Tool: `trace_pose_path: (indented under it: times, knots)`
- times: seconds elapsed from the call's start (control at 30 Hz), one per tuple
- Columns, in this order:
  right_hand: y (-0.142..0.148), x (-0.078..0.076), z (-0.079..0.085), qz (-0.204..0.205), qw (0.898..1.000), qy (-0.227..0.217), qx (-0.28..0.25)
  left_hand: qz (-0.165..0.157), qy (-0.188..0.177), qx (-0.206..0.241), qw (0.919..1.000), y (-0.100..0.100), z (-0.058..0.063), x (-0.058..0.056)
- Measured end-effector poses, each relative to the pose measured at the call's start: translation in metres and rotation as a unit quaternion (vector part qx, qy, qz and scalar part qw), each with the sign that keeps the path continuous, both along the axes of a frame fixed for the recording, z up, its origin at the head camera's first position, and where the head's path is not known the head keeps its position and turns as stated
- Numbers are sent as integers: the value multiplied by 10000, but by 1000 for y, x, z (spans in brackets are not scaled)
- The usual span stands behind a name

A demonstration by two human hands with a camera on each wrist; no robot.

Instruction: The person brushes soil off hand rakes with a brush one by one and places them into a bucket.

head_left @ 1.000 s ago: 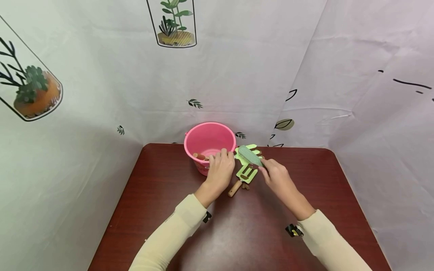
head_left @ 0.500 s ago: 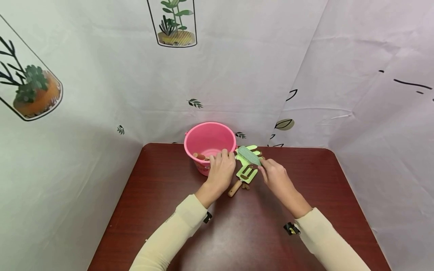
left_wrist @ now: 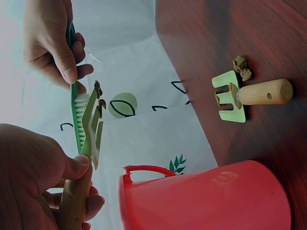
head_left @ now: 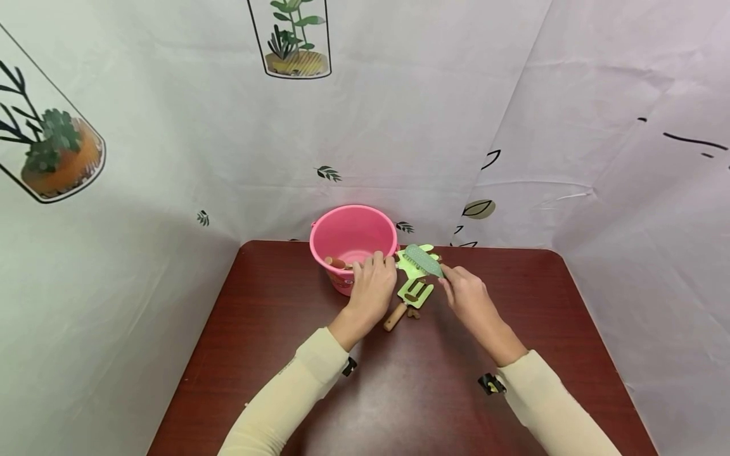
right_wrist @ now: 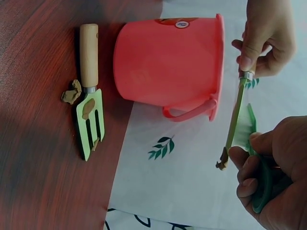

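My left hand [head_left: 373, 288] grips the wooden handle of a light green hand rake [left_wrist: 89, 127], held up beside the bucket's rim. Brown clumps [left_wrist: 98, 89] cling to the rake's tine tips. A green scrubbing brush [head_left: 423, 259] with white bristles is in my right hand [head_left: 469, 296], fingers curled round its handle. Its bristles lie against the rake's head, as the left wrist view shows. Below, on the table, lies a green hand fork [head_left: 415, 292] with a wooden handle and brown bits on its head.
A pink bucket [head_left: 353, 228] stands upright at the table's back edge, left of the tools. Loose brown lumps [right_wrist: 72, 92] lie beside the hand fork. The dark red table [head_left: 388, 405] meets a printed white cloth [head_left: 399, 126] behind.
The brush shifts slightly left and then back right over the rake's head with my right hand. My left hand and the rake stay nearly still.
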State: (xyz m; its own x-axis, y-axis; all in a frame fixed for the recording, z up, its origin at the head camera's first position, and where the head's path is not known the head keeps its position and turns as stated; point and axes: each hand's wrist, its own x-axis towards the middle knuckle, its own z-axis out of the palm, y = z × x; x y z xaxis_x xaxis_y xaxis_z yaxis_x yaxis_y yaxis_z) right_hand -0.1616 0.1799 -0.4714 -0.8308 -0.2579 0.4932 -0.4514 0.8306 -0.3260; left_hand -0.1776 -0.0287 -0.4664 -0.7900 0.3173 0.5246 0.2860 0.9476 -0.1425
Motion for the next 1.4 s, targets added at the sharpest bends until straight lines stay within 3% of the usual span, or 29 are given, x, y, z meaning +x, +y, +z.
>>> trace_pose_path:
  times: [0.53,0.87,1.2,1.4]
  knots:
    - [10,-1,-1,-217,9997,-18,-84,-66,-44,17,10000,-6,0,2]
    - [19,-1,-9,-260,9994,129,-161,-147,124,119,9997,-9,-3,4]
    - [33,-6,-15,-455,9987,116,-189,-75,-32,159,9998,-13,-5,4]
    - [43,-7,-15,-601,9980,-5,-199,-46,167,168,9997,-15,-5,5]
